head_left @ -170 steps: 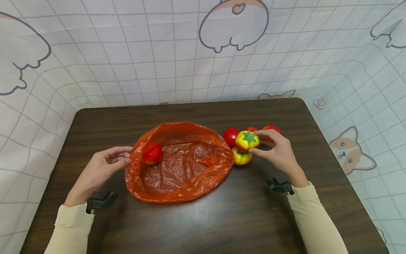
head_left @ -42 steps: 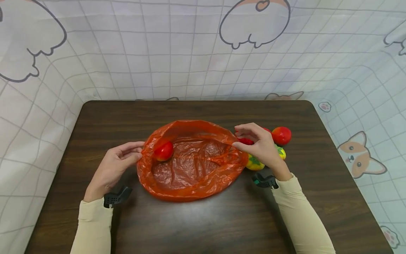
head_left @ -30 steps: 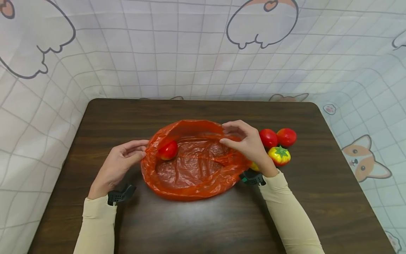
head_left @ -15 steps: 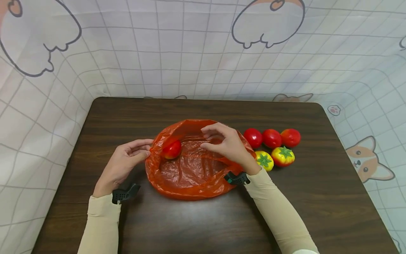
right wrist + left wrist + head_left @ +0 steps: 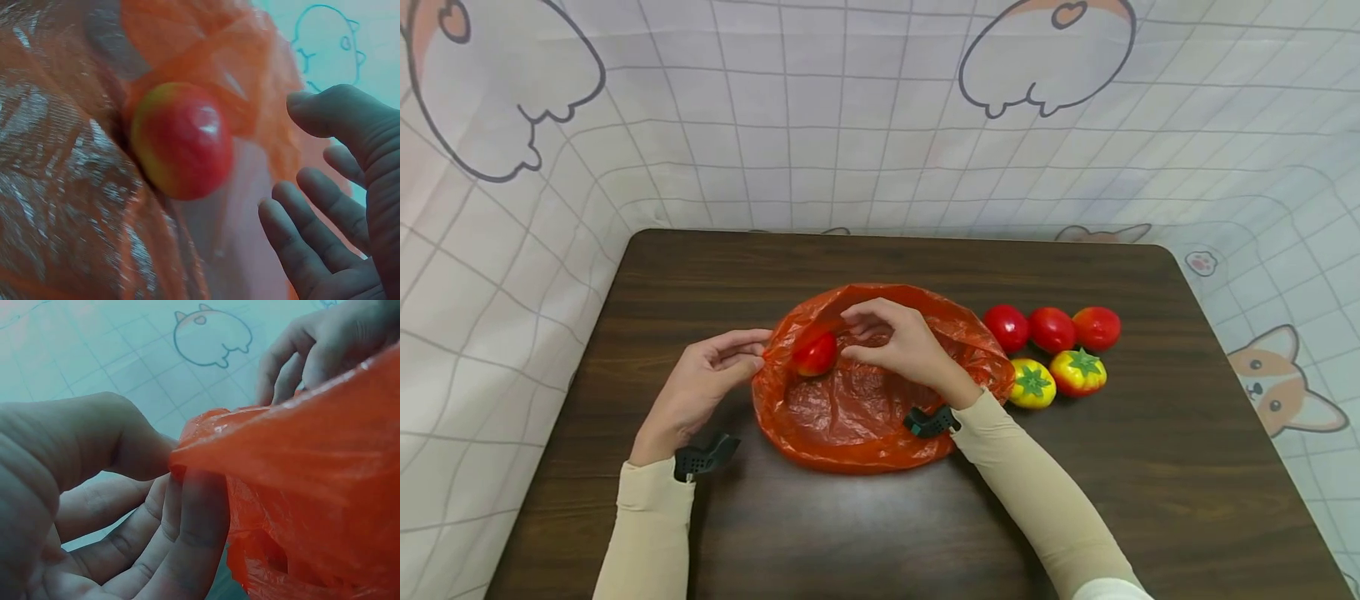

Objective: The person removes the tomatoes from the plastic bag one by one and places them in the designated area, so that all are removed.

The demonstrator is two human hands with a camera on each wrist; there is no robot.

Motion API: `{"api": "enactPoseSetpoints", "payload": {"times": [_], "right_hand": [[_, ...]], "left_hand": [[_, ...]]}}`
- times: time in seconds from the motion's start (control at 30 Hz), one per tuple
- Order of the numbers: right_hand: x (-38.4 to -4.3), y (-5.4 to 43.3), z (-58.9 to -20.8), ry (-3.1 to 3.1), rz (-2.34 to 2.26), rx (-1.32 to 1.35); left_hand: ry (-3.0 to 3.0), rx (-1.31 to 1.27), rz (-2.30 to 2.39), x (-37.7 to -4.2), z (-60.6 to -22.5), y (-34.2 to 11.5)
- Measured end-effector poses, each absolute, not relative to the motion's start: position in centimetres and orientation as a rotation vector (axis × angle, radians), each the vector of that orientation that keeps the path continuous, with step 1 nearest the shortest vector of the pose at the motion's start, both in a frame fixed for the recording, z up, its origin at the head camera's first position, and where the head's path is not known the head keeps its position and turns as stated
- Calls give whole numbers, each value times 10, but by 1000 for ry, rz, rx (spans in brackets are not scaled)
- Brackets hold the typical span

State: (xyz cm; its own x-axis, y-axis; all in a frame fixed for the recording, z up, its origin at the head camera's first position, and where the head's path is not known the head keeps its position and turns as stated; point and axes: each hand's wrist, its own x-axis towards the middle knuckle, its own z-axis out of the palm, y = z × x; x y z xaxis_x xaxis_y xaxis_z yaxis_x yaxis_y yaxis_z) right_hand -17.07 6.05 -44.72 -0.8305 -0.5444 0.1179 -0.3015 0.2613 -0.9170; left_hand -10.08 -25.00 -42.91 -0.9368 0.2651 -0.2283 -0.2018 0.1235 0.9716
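An orange-red plastic bag (image 5: 865, 460) lies with its mouth spread wide on the table. My left hand (image 5: 709, 379) pinches the bag's left rim between thumb and fingers; in the left wrist view the film of the bag (image 5: 300, 469) is caught at the fingertips. Inside the bag's left part rests a round red-and-yellow fruit (image 5: 816, 355), glossy in the right wrist view, like an apple (image 5: 184, 140). My right hand (image 5: 898, 346) is over the bag's opening, just right of this fruit, thumb and fingers apart with nothing between them.
Right of the bag lie three red round fruits (image 5: 1052, 330) in a row. In front of them are two yellow-red fruits (image 5: 1078, 372) with green leafy tops, one against the bag's right side. The dark wooden table (image 5: 1150, 467) meets patterned cloth behind and beside it.
Earlier my right hand held a yellow-red fruit with a green top; that fruit now lies at the right. The right hand has moved left over the bag. My left hand keeps its pinch.
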Motion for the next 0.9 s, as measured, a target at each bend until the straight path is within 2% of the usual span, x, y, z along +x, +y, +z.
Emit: {"api": "enactPoseSetpoints", "payload": {"times": [0.9], "right_hand": [[-182,25,-473,2353,-1340,-781]], "left_hand": [[2046,7,1882,-104,-434,-255]]}}
